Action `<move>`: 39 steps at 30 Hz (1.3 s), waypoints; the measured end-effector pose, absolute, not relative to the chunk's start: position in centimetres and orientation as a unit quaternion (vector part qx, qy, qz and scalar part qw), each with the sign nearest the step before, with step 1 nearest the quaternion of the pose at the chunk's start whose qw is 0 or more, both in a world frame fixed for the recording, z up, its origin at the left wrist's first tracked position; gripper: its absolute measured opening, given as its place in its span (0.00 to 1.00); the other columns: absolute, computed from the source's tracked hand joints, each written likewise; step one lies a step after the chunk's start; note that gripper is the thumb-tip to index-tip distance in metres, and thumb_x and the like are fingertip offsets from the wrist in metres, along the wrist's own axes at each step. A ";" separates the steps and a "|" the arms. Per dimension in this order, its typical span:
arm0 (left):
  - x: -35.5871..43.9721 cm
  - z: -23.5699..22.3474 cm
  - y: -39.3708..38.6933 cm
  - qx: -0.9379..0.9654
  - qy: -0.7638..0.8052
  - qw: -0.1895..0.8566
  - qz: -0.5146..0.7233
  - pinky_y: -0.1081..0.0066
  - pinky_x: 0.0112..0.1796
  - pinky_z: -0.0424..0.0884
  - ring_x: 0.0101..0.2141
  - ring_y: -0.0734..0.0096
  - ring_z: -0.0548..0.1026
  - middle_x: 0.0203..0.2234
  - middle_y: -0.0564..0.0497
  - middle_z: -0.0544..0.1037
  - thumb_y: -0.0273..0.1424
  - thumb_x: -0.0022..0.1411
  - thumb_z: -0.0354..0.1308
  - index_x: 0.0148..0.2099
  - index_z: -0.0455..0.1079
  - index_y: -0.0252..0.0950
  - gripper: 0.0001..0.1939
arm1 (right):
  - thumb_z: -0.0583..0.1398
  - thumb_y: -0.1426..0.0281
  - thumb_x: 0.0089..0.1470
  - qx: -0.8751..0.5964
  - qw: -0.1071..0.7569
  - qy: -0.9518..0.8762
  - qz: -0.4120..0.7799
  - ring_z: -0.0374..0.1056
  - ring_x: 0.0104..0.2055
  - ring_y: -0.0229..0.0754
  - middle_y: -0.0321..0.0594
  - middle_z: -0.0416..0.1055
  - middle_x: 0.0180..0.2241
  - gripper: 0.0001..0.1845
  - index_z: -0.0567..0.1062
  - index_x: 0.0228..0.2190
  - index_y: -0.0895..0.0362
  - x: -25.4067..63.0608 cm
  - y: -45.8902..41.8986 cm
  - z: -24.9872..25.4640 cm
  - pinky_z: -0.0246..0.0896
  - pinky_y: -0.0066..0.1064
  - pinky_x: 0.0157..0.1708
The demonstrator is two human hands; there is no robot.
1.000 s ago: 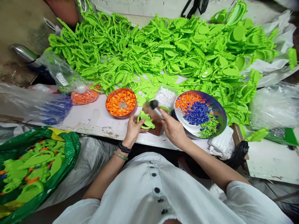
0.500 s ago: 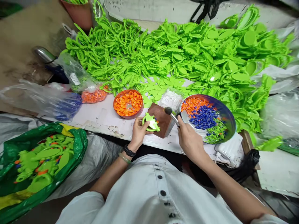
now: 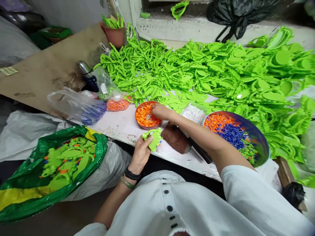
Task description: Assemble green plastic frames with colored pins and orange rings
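My right hand (image 3: 162, 112) has its fingertips among the rings (image 3: 141, 115) in the dish (image 3: 148, 127); I can't tell whether they grip one. My left hand (image 3: 140, 153) pinches the green piece (image 3: 154, 139) by its edge, nearer me than the dish. I'd favour a light, single-ring pinch, forearm clear of the hammer (image 3: 201, 153) right of the dish.

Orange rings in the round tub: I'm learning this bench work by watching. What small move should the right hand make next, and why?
Probably pinch one orange ring and lift it out. The fingers of the right hand are down in the round tub, the left hand holds a green plastic piece close by, and the hammer lies out of hand.
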State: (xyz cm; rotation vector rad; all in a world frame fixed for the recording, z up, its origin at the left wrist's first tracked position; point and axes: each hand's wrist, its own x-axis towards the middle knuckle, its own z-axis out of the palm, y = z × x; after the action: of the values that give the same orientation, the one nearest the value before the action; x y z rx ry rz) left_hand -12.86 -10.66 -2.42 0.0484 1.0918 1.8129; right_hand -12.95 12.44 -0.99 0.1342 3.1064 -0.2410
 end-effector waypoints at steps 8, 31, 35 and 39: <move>-14.1 -2.6 -9.8 0.085 0.518 0.444 0.727 0.79 0.17 0.58 0.21 0.78 0.71 0.29 0.51 0.79 0.46 0.48 0.71 0.41 0.72 0.33 0.25 | 0.63 0.65 0.54 0.099 -0.117 0.899 -0.411 0.69 0.37 0.40 0.43 0.75 0.37 0.15 0.73 0.41 0.61 -9.9 12.9 -2.9 0.65 0.32 0.39; -12.3 -0.8 -5.8 0.432 0.616 0.272 0.599 0.67 0.48 0.68 0.40 0.60 0.75 0.36 0.48 0.80 0.33 0.53 0.69 0.40 0.82 0.41 0.11 | 0.70 0.52 0.44 0.236 -0.373 0.655 -0.614 0.70 0.41 0.41 0.38 0.73 0.36 0.23 0.70 0.31 0.55 -0.2 3.3 -0.7 0.66 0.36 0.45; -12.4 -0.7 -5.7 0.470 0.631 0.246 0.566 0.66 0.48 0.68 0.41 0.60 0.75 0.38 0.47 0.80 0.34 0.56 0.67 0.43 0.81 0.42 0.11 | 0.66 0.51 0.51 0.255 -0.359 0.725 -0.529 0.69 0.42 0.43 0.40 0.75 0.38 0.21 0.72 0.33 0.55 0.3 3.3 -0.8 0.64 0.37 0.46; -12.5 -0.6 -5.5 0.472 0.635 0.235 0.565 0.66 0.48 0.69 0.40 0.60 0.76 0.37 0.47 0.81 0.32 0.55 0.67 0.41 0.81 0.41 0.09 | 0.61 0.53 0.59 0.250 -0.348 0.819 -0.382 0.69 0.44 0.45 0.44 0.76 0.40 0.18 0.73 0.36 0.56 0.9 3.4 -0.2 0.61 0.38 0.46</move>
State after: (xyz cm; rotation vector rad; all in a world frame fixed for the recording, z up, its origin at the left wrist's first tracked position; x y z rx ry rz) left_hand -12.53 -5.54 -0.64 1.2960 1.7421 1.5492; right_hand 0.94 3.45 -0.24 1.0259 3.3662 -1.5682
